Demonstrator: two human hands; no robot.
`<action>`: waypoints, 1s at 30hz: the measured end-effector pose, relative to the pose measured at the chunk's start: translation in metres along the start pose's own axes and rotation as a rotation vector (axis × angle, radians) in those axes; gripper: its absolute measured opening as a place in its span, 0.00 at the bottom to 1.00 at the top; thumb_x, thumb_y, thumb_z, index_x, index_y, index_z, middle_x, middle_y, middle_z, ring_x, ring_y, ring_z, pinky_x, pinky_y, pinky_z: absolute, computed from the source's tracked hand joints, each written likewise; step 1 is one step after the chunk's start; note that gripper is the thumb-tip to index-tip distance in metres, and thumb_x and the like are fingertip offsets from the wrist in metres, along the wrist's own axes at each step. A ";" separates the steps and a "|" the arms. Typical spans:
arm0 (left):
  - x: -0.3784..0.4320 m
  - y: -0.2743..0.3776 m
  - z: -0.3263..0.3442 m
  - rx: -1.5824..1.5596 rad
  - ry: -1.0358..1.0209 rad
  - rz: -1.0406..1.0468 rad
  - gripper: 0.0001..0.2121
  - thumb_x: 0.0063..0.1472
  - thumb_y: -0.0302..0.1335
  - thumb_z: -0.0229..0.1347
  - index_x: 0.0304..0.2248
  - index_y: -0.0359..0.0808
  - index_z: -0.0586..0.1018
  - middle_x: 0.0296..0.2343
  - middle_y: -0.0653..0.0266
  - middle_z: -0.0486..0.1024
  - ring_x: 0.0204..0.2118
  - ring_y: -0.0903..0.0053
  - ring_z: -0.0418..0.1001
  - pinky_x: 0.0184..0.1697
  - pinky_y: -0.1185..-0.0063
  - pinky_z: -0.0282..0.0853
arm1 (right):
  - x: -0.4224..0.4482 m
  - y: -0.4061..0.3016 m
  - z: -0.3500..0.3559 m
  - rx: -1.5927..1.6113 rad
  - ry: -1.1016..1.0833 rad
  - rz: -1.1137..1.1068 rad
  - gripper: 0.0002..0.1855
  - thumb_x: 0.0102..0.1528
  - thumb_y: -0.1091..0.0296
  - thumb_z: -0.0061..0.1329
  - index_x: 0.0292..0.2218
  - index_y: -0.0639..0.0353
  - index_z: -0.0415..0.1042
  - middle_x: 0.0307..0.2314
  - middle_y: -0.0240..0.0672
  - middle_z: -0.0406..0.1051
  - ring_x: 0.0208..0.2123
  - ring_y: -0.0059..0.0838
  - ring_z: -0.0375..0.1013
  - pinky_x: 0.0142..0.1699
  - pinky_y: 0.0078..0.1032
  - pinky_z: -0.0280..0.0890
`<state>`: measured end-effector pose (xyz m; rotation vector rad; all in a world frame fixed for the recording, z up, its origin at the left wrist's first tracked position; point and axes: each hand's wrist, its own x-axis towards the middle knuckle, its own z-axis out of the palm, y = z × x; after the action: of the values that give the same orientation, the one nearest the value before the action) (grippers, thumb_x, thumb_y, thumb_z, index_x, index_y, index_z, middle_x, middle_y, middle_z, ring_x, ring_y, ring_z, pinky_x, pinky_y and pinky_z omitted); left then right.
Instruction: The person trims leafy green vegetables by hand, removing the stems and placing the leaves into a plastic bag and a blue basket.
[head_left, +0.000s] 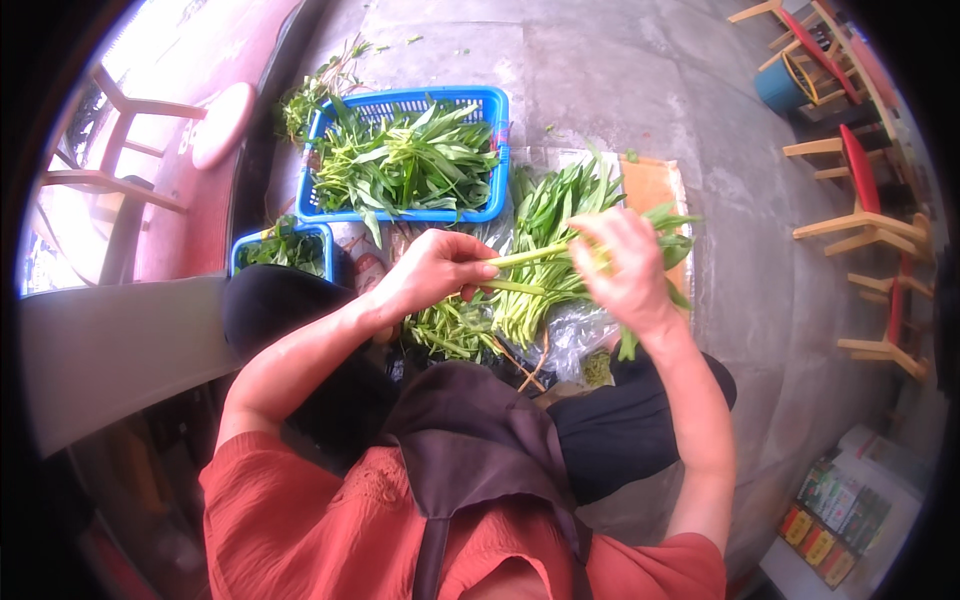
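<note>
My left hand (442, 274) pinches the pale stem ends of water spinach stalks (529, 257) between thumb and fingers. Farther along the same stalks, my right hand (622, 266) is closed around them, slightly blurred, and leaves stick out past its far side. Below both hands, a heap of water spinach (559, 199) lies on plastic sheeting, its leaves pointing away from me and its stems toward me. Beyond my left hand stands a blue plastic basket (501, 176) filled with leafy greens. Short stem pieces (450, 330) are piled just below my left wrist.
A smaller blue basket (328, 251) of leaves sits by my left knee. Loose greens (304, 105) lie on the tile floor beside the large basket. Flattened cardboard (652, 184) lies under the heap's right side. Wooden chairs with red seats (860, 169) line the right, near a blue bucket (781, 84).
</note>
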<state>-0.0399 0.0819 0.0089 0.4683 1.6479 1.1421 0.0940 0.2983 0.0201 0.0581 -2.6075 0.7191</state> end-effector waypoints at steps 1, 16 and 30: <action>0.000 0.001 0.003 0.065 -0.007 0.007 0.09 0.58 0.24 0.54 0.37 0.28 0.77 0.24 0.65 0.77 0.20 0.89 0.67 0.24 0.88 0.64 | 0.000 -0.012 0.001 -0.174 -0.107 -0.109 0.08 0.51 0.69 0.48 0.35 0.57 0.72 0.25 0.30 0.65 0.29 0.29 0.66 0.37 0.29 0.57; -0.005 0.010 0.007 -0.159 -0.114 0.060 0.08 0.57 0.21 0.55 0.37 0.30 0.78 0.25 0.65 0.77 0.22 0.87 0.70 0.27 0.87 0.68 | -0.001 -0.006 0.008 0.705 -0.291 0.292 0.05 0.50 0.75 0.49 0.32 0.61 0.73 0.24 0.29 0.66 0.27 0.20 0.65 0.34 0.19 0.60; -0.004 0.000 0.010 -0.061 0.004 0.222 0.08 0.56 0.21 0.56 0.36 0.31 0.79 0.24 0.68 0.76 0.24 0.88 0.70 0.29 0.87 0.68 | 0.009 -0.010 0.015 0.944 -0.576 0.597 0.08 0.49 0.69 0.49 0.32 0.63 0.72 0.22 0.23 0.66 0.24 0.10 0.62 0.29 0.13 0.58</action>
<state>-0.0294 0.0835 0.0112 0.6216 1.5877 1.3532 0.0814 0.2831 0.0169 -0.2825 -2.4942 2.3859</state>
